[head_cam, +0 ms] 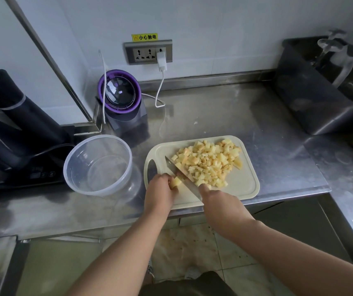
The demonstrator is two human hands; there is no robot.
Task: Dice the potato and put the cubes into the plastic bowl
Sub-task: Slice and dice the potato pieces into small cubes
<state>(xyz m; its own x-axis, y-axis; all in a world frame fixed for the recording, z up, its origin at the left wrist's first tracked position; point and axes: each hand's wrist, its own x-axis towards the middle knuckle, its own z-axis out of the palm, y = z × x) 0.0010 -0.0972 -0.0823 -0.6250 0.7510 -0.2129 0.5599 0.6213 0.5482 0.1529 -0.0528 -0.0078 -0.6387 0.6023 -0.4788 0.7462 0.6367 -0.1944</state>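
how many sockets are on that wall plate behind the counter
3, side by side on the wall plate: the left socket and middle socket are free, and the right socket is mostly covered by the white charger plugged into it.

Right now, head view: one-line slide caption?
Left hand holds potato piece, right hand grips knife; cubes on board, plastic bowl empty.

Right hand (222,208) hides the knife (192,189) handle — the tap (333,50) is blurred.

Soft daylight, blurred wide-angle edges
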